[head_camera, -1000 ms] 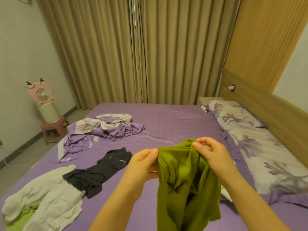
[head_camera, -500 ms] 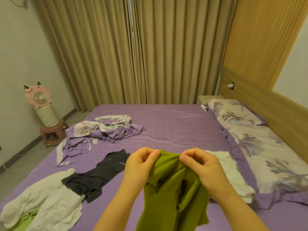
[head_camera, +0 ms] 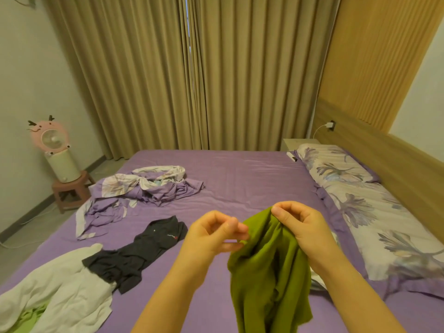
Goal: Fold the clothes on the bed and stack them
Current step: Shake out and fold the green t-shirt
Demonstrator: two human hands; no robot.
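A: Clothes first: where is the piece in hand, and how is it held?

B: Green garment (head_camera: 266, 272) is hung bunched above the purple bed (head_camera: 240, 179), in front of the person. Top edge is pinched by the right hand (head_camera: 300, 227), thumb and forefinger curled on the fabric. Left hand (head_camera: 211, 236) is curled just beside the edge; its fingertips are blurred, so whether cloth is caught in that grip can't be told.

A: What's needed for the step to be done well?

B: Prob. the shoulder seams or collar should be found first. Each corner should be taken by one hand, then the cloth shaken out flat before any fold is made. Bunched as it is, a crooked fold would be likely.

A: And the rest?

B: Black shirt (head_camera: 144, 251), white garment (head_camera: 60, 292) w/ a bit of light green under it, and the floral purple heap (head_camera: 144, 188) are left unfolded on the bed's left side. No stack can be made out yet.
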